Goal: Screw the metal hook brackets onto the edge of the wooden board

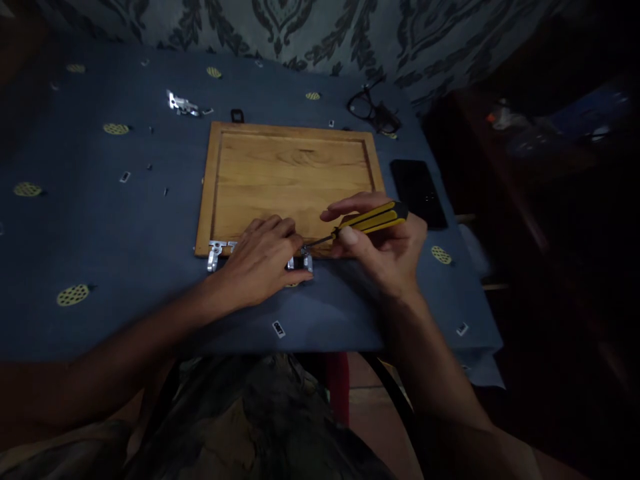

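A framed wooden panel (pixel 295 173) lies flat on the blue cloth, with metal hinges along its near edge. One hinge (pixel 214 257) shows at the near left corner. Farther right, a second hinge (pixel 307 261) sits partly under the fingers of my left hand (pixel 267 257), which rests on the panel's near edge with thumb and fingers on either side of that hinge. My right hand (pixel 390 247) is closed around a yellow and black screwdriver (pixel 373 219). The screwdriver slants down to the left, its tip at the second hinge; whether it sits in a screw is too small to tell.
A loose metal hinge (pixel 184 104) lies beyond the panel's left corner, near a small black square piece (pixel 237 116). Several tiny screws (pixel 165 191) are scattered at left. Glasses (pixel 373 110) and a black phone (pixel 419 193) lie to the right, near the table's edge.
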`<move>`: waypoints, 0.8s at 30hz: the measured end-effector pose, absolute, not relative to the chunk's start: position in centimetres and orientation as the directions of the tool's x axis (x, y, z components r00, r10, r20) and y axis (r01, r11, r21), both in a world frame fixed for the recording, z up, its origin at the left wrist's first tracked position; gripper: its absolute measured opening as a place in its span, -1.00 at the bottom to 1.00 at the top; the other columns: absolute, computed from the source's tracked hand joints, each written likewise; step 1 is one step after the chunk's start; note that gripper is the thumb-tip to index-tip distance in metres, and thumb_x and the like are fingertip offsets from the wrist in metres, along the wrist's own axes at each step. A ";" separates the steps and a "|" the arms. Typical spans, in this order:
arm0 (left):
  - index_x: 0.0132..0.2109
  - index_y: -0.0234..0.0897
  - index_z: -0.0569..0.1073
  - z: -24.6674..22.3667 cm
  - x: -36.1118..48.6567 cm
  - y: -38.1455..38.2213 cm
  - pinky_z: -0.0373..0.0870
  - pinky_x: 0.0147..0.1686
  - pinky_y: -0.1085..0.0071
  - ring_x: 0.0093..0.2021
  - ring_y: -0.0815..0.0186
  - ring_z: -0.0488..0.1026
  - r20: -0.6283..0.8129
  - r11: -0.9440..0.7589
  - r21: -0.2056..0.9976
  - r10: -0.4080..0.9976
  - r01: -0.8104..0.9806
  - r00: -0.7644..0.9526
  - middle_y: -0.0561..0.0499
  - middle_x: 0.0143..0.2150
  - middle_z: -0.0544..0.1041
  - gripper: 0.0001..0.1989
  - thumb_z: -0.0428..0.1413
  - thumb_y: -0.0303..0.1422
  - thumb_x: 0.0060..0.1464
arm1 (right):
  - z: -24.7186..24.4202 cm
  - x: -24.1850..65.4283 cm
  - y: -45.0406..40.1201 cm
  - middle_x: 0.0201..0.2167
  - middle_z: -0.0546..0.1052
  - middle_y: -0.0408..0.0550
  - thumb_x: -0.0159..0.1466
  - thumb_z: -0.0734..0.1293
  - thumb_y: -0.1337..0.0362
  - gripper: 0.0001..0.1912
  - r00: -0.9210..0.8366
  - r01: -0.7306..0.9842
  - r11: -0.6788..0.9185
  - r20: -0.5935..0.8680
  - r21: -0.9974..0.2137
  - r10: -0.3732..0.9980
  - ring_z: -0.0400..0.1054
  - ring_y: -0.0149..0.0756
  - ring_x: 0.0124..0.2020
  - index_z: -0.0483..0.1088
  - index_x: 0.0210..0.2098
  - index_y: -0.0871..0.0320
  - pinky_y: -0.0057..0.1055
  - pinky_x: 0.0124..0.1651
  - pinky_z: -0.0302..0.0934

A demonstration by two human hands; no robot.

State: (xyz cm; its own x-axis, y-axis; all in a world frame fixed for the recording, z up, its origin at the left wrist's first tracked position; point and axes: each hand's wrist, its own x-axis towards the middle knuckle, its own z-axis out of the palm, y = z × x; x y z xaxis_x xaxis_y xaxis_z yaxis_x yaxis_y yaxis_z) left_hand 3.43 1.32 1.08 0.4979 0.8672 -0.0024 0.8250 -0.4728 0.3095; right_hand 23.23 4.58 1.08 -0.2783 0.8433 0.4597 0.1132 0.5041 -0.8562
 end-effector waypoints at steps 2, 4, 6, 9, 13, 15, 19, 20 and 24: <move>-0.07 -0.32 0.58 1.1 3.4 1.3 0.37 0.05 0.14 0.06 0.02 0.46 0.002 -0.476 0.311 0.866 0.823 0.500 -0.11 -0.04 0.55 -0.68 0.34 -0.15 0.22 | 1.1 23.3 4.4 -0.20 0.66 -0.08 0.33 0.47 -0.03 -0.70 -0.287 0.059 0.489 0.455 -0.870 0.843 0.50 -0.40 -0.46 0.62 -0.10 0.02 -0.46 -0.53 0.34; -0.08 -0.32 0.58 0.9 3.4 1.3 0.37 0.04 0.15 0.06 0.03 0.46 0.016 -0.481 0.310 0.865 0.820 0.502 -0.11 -0.04 0.55 -0.67 0.35 -0.14 0.21 | 1.1 23.3 4.4 -0.19 0.66 -0.09 0.34 0.46 -0.03 -0.70 -0.293 0.027 0.485 0.457 -0.874 0.840 0.46 -0.44 -0.54 0.62 -0.09 0.01 -0.47 -0.57 0.33; -0.08 -0.31 0.58 0.7 3.3 1.3 0.37 0.03 0.16 0.05 0.03 0.46 0.036 -0.487 0.309 0.865 0.817 0.501 -0.10 -0.05 0.55 -0.66 0.35 -0.13 0.21 | 1.1 23.3 4.4 -0.19 0.66 -0.09 0.33 0.46 -0.05 -0.69 -0.291 0.031 0.483 0.455 -0.875 0.842 0.46 -0.44 -0.56 0.61 -0.10 0.02 -0.45 -0.55 0.38; -0.08 -0.29 0.58 0.5 3.2 1.3 0.38 0.04 0.16 0.05 0.05 0.47 0.062 -0.497 0.308 0.861 0.811 0.504 -0.09 -0.05 0.55 -0.67 0.35 -0.13 0.21 | 1.1 23.2 4.4 -0.23 0.67 -0.09 0.33 0.47 -0.05 -0.70 -0.296 0.029 0.458 0.430 -0.889 0.853 0.49 -0.41 -0.56 0.61 -0.13 0.03 -0.41 -0.50 0.45; -0.07 -0.30 0.58 0.6 3.2 1.2 0.39 0.06 0.14 0.06 0.04 0.47 0.051 -0.494 0.313 0.862 0.811 0.505 -0.09 -0.04 0.55 -0.67 0.36 -0.14 0.20 | 1.3 23.2 4.5 -0.34 0.66 -0.14 0.34 0.48 0.02 -0.76 -0.325 0.019 0.446 0.416 -0.895 0.849 0.52 -0.38 -0.53 0.63 -0.15 0.03 -0.41 -0.46 0.47; -0.08 -0.30 0.58 0.7 3.3 1.2 0.39 0.06 0.13 0.06 0.04 0.47 0.049 -0.493 0.312 0.862 0.812 0.504 -0.08 -0.05 0.54 -0.67 0.36 -0.14 0.20 | 1.3 23.3 4.4 -0.29 0.68 -0.11 0.33 0.48 0.00 -0.75 -0.319 0.049 0.453 0.415 -0.890 0.852 0.49 -0.39 -0.54 0.64 -0.20 0.04 -0.40 -0.48 0.44; -0.06 -0.31 0.57 0.7 3.3 1.3 0.39 0.04 0.14 0.05 0.03 0.47 0.040 -0.494 0.298 0.862 0.817 0.506 -0.08 -0.05 0.55 -0.65 0.36 -0.13 0.20 | 1.3 23.4 4.5 -0.28 0.69 -0.06 0.29 0.51 -0.04 -0.65 -0.274 0.140 0.478 0.430 -0.867 0.860 0.44 -0.38 -0.54 0.58 -0.46 0.07 -0.37 -0.54 0.35; -0.05 -0.31 0.58 0.7 3.3 1.3 0.39 0.04 0.15 0.06 0.03 0.47 0.037 -0.495 0.300 0.860 0.816 0.508 -0.09 -0.05 0.55 -0.65 0.36 -0.13 0.20 | 1.3 23.3 4.6 -0.30 0.68 -0.07 0.28 0.51 -0.04 -0.62 -0.269 0.153 0.493 0.444 -0.856 0.855 0.44 -0.37 -0.52 0.55 -0.51 0.07 -0.37 -0.54 0.34; -0.02 -0.32 0.58 0.8 3.3 1.3 0.38 0.04 0.15 0.07 0.01 0.47 0.032 -0.497 0.310 0.858 0.811 0.513 -0.10 -0.04 0.55 -0.64 0.36 -0.15 0.21 | 1.1 23.0 4.9 -0.45 0.62 -0.14 0.20 0.58 0.01 -0.68 -0.233 0.157 0.586 0.546 -0.795 0.804 0.43 -0.35 -0.50 0.54 -0.50 0.06 -0.39 -0.53 0.26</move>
State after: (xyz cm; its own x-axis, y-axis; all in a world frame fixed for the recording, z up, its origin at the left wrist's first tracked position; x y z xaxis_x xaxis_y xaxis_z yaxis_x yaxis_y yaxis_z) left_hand 3.25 1.29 0.78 0.5132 0.8577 0.0315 0.8107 -0.4965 0.3101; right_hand 22.97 4.88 1.11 -0.2331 0.8044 0.5464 0.1572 0.5857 -0.7952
